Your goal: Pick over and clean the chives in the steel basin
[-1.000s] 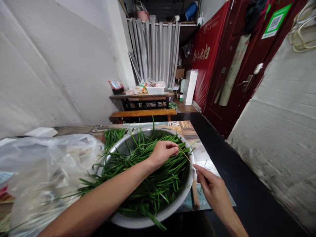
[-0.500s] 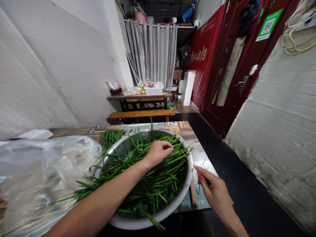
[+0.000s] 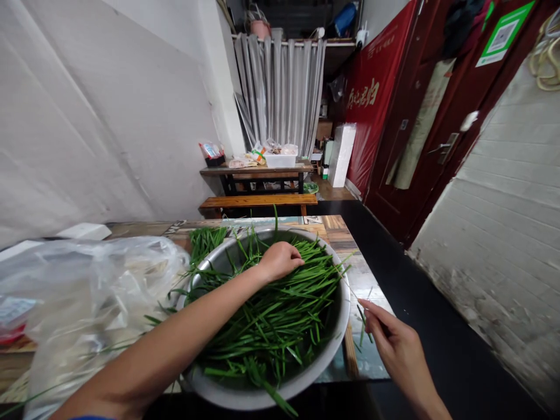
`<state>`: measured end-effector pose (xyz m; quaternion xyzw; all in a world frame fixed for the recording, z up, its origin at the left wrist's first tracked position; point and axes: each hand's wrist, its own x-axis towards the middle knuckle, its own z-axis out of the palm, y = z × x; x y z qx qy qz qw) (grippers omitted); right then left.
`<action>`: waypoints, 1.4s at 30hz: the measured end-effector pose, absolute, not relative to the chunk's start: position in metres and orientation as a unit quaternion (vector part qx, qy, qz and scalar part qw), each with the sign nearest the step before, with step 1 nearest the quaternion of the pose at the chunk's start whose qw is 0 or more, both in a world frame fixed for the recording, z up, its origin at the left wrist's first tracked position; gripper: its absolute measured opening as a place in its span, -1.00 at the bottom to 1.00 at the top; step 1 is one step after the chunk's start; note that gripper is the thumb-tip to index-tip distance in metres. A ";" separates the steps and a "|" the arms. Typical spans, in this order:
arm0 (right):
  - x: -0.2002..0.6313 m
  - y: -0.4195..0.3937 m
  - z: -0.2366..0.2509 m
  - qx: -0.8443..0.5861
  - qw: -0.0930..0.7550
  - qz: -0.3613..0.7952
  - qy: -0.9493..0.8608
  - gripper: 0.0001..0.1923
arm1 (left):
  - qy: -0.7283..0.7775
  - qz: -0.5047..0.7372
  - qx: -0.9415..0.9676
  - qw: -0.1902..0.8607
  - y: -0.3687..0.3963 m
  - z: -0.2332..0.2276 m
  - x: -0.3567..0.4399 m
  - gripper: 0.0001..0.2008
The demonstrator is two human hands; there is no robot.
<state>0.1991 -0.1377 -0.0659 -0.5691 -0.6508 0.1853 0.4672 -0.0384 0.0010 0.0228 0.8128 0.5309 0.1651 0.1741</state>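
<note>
A large metal basin [image 3: 326, 359] is heaped with long green garlic chives [image 3: 284, 303], some hanging over its rim. My left hand [image 3: 282, 259] reaches across onto the heap, its fingers pinched on chives; the fingertips are partly hidden. Beyond the basin's right rim, my right hand [image 3: 394, 338] is closed, with thumb and forefinger on a thin wooden skewer [image 3: 349, 286] that points up and left toward the chive ends. Below the skewer, a bundle of skewers [image 3: 350, 353] lies on the table, close against the basin.
A clear plastic bag [image 3: 118, 291] covers the table's left side. More chives [image 3: 205, 242] lie behind the basin on the patterned tabletop [image 3: 335, 227]. Farther back stand a wooden bench [image 3: 258, 201] and a table with a white tub [image 3: 282, 157]. A dark red door [image 3: 415, 151] is at right.
The view has turned slightly left, so the scene sits farther right. My left hand has shifted a little left over the chives. The right hand still holds the skewer, slightly farther from the basin.
</note>
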 end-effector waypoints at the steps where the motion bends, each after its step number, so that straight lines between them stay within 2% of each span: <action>1: 0.198 -0.136 -0.065 -0.567 0.463 0.184 -0.656 -0.66 | 0.530 0.172 0.814 0.164 0.004 0.015 -0.035 -0.77; 4: 0.194 -0.131 -0.062 -0.561 0.446 0.163 -0.678 -0.68 | 0.536 0.188 0.807 0.160 0.011 0.002 -0.028 -0.80; 7: 0.191 -0.125 -0.056 -0.557 0.426 0.128 -0.701 -0.68 | 0.534 0.236 0.783 0.213 0.013 0.005 -0.024 -0.84; 10: 0.188 -0.120 -0.052 -0.554 0.417 0.102 -0.713 -0.67 | 0.509 0.324 0.708 0.368 0.003 0.015 -0.022 -0.81; 13: 0.183 -0.118 -0.048 -0.546 0.421 0.098 -0.718 -0.67 | 0.473 0.347 0.593 0.552 -0.012 0.021 -0.018 -0.79; 16: 0.178 -0.119 -0.047 -0.544 0.429 0.103 -0.713 -0.67 | 0.471 0.354 0.522 0.617 -0.024 0.020 -0.012 -0.75; 18: 0.177 -0.121 -0.048 -0.547 0.435 0.102 -0.708 -0.67 | 0.496 0.356 0.522 0.595 -0.025 0.019 -0.011 -0.74; 20: 0.178 -0.123 -0.049 -0.554 0.432 0.101 -0.705 -0.67 | 0.533 0.352 0.575 0.512 -0.021 0.022 -0.017 -0.75; 24: 0.184 -0.128 -0.052 -0.571 0.411 0.093 -0.705 -0.68 | 0.600 0.289 0.730 0.153 -0.005 0.031 -0.049 -0.79; 25: 0.186 -0.129 -0.053 -0.572 0.409 0.092 -0.705 -0.68 | 0.616 0.250 0.743 0.081 -0.001 0.033 -0.058 -0.78; 27: 0.187 -0.130 -0.056 -0.570 0.409 0.093 -0.707 -0.68 | 0.618 0.190 0.763 -0.001 0.004 0.032 -0.070 -0.77; 29: 0.188 -0.130 -0.058 -0.567 0.413 0.095 -0.706 -0.68 | 0.576 0.170 0.799 -0.015 0.007 0.026 -0.073 -0.77; 34: 0.186 -0.129 -0.058 -0.578 0.400 0.099 -0.704 -0.67 | 0.480 0.146 0.864 0.051 0.011 0.002 -0.045 -0.82; 42: 0.186 -0.129 -0.055 -0.574 0.402 0.094 -0.708 -0.67 | 0.522 0.163 0.836 0.042 0.024 -0.011 -0.027 -0.81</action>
